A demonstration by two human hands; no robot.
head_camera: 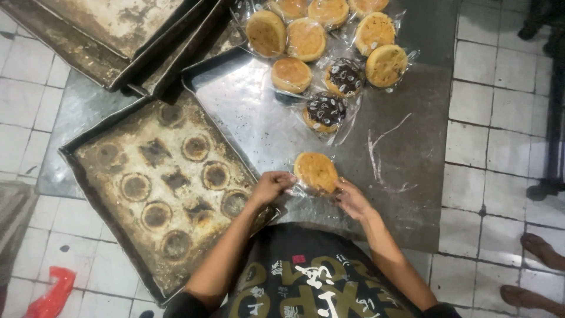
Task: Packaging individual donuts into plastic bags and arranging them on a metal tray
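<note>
Two hands pinch one golden bun (316, 171) in clear wrap — left grip (269, 186) and right grip (352, 200) grasping its edges — at the metal sheet's (406, 176) near edge; beside it, a crusted baking tray (162, 188) holds only burnt rings.

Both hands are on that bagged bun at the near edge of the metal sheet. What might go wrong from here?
1. The bagged bun, pinched between the left hand and right hand, looks soft; a tight squeeze may dent it.
2. The crusted baking tray sits right beside the left hand, so the clear wrap might brush against burnt residue.
3. The wrapped pile lies loose on the metal sheet at floor level, near someone's bare feet.
</note>
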